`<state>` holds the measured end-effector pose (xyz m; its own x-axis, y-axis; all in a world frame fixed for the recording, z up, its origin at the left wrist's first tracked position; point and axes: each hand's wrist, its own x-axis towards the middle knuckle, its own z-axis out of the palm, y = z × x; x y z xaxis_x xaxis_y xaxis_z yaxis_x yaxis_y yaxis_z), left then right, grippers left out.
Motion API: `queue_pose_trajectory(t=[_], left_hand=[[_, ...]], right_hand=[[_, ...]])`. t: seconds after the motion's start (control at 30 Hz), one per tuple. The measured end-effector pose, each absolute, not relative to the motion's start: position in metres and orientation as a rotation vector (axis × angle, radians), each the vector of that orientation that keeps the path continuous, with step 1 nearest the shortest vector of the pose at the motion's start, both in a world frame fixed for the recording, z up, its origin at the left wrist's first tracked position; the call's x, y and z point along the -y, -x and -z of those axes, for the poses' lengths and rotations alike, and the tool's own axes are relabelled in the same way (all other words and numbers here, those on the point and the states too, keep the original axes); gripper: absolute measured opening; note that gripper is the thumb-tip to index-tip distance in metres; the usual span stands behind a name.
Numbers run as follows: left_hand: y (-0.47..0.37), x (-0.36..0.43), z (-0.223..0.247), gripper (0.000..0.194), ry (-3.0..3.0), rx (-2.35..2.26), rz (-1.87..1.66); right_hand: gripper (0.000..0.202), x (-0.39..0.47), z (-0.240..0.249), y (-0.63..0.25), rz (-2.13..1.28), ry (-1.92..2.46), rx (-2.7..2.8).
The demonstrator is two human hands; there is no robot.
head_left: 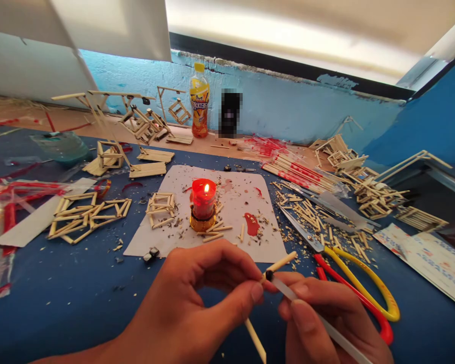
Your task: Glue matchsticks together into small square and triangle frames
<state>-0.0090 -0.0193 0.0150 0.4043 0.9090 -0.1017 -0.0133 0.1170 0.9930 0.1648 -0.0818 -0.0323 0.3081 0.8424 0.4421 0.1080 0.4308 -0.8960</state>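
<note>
Two hands with sticks, translucent rod

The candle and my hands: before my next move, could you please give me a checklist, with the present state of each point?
1. Red candle upright and lit: ok, it stands on the white paper.
2. Space around candle clear: not ok, loose short sticks lie beside its base.
3. Wooden stick gripped: ok, pinched by the left hand.
4. Translucent glue stick gripped: ok, in the right hand; its black tip seems to meet the wooden stick.
5. Joint firm: cannot tell.
6. Scissors clear of right hand: cannot tell, the red handle runs close behind.
</note>
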Motion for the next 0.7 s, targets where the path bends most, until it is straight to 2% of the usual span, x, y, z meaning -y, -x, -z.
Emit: queue_pose_trajectory(t=[0.27,0.7], left_hand=[[0.0078,0.0212,-0.011,0.027,-1.187,-0.87,-0.762],[0.0071,0.0183,-0.0111,0.027,-0.777,-0.702,-0.616]], right_hand=[[0.024,0.0809,0.0336,-0.1618,-0.658,0.968,1.148],[0.019,0.0815,0.0271,-0.1612,-0.749,1.01,1.081]])
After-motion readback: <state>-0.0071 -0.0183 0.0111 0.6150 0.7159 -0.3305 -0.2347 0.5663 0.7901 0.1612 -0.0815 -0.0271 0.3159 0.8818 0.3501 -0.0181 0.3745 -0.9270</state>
